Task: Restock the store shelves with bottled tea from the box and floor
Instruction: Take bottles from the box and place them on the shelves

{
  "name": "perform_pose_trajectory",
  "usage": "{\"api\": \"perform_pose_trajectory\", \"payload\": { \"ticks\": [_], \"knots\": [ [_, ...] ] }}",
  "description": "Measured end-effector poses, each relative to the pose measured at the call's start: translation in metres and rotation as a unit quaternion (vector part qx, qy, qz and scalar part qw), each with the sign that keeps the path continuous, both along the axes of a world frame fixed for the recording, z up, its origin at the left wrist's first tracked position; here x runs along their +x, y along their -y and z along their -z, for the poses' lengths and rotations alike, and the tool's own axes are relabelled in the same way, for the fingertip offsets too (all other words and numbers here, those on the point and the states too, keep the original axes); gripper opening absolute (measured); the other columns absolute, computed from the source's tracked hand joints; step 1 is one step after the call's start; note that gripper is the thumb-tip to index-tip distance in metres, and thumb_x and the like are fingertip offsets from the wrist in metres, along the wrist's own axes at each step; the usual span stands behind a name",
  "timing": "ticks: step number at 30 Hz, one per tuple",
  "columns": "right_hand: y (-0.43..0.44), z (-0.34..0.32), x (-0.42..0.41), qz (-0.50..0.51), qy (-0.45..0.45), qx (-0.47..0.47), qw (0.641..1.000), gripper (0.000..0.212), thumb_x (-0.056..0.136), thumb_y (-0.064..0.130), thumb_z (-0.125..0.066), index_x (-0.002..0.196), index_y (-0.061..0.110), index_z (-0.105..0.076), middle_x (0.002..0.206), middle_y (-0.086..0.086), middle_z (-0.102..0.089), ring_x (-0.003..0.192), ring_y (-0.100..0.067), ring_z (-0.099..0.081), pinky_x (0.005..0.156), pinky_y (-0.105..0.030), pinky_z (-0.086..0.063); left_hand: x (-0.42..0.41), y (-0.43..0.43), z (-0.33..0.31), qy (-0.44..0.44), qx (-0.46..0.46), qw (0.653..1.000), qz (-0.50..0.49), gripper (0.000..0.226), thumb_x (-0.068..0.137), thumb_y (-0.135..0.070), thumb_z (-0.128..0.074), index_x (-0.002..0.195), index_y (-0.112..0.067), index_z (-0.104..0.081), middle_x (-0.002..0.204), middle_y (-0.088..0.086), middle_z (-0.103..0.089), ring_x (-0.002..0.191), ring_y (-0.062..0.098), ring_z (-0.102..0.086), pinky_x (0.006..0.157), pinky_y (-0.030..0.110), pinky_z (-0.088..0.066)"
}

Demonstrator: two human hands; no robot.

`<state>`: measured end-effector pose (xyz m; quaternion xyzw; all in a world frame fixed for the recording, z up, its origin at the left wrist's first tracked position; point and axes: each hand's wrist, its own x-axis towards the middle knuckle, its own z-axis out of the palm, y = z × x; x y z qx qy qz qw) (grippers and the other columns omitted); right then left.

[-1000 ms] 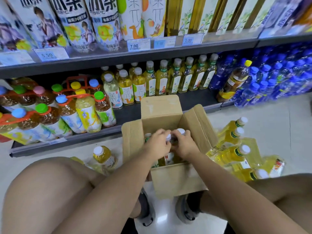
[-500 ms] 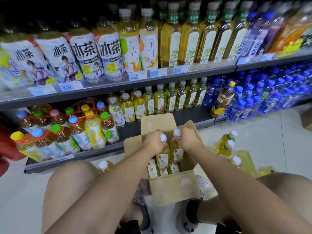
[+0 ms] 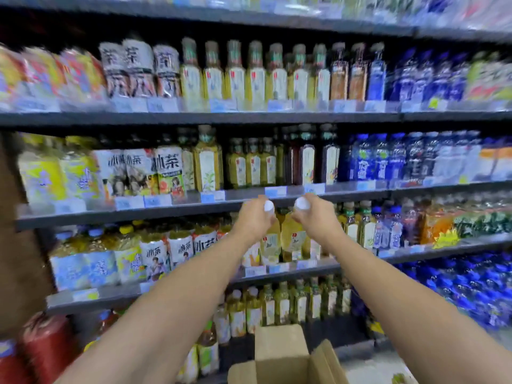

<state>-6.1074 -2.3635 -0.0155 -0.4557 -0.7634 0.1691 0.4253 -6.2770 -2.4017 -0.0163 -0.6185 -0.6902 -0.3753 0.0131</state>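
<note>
**Two tea bottles held up at the shelves**

The left hand (image 3: 253,221) has its fingers curled round the neck of a white-capped bottle of yellow tea (image 3: 270,242). The right hand (image 3: 315,220) grips a second tea bottle (image 3: 291,239) the same way. Both bottles hang upright, side by side, with their caps level with the grey edge of a middle shelf (image 3: 166,213) stocked with drinks. An open cardboard box (image 3: 279,353) sits near, low and central, below the arms.
</note>
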Motion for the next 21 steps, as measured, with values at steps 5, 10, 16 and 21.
{"api": "perform_pose_trajectory", "payload": {
  "ticks": [5,10,16,21],
  "knots": [
    [-0.007,-0.079,-0.013,-0.007,-0.039,0.081,0.996,0.037,0.088,0.025,-0.071,0.120,0.015,-0.053,0.095,-0.001,-0.059,0.083,-0.024,-0.061,0.071,-0.039,-0.053,-0.011,-0.012,-0.074,0.001,0.091,0.996,-0.019,0.037,0.092,-0.021,-0.068,0.127,-0.010,-0.059,0.118,0.012,-0.063,0.106,0.032,-0.060,0.082,0.037,-0.050],
    [-0.037,-0.119,-0.034,-0.022,-0.070,0.108,0.991,0.038,0.091,0.025,-0.069,0.124,0.020,-0.051,0.094,0.004,-0.056,0.086,-0.019,-0.060,0.071,-0.033,-0.048,-0.031,-0.038,-0.110,0.007,0.142,0.989,-0.031,0.024,0.093,-0.017,-0.065,0.115,-0.012,-0.057,0.108,0.010,-0.061,0.089,0.026,-0.058,0.068,0.032,-0.043],
    [-0.093,-0.133,-0.071,-0.014,-0.036,0.108,0.993,0.039,0.090,0.020,-0.070,0.125,0.016,-0.053,0.109,-0.006,-0.064,0.101,-0.026,-0.062,0.084,-0.038,-0.052,-0.060,-0.082,-0.125,0.020,0.172,0.985,-0.017,0.020,0.092,-0.014,-0.065,0.110,-0.019,-0.058,0.102,0.004,-0.062,0.087,0.021,-0.058,0.069,0.033,-0.049],
    [-0.152,-0.138,-0.093,-0.025,-0.041,0.071,0.996,0.028,0.092,0.015,-0.065,0.118,0.015,-0.054,0.109,-0.010,-0.063,0.096,-0.024,-0.065,0.082,-0.040,-0.055,-0.081,-0.127,-0.131,0.038,0.166,0.985,-0.014,0.026,0.090,-0.017,-0.069,0.114,-0.022,-0.059,0.103,-0.002,-0.060,0.091,0.017,-0.057,0.075,0.028,-0.044]
  ]
}}
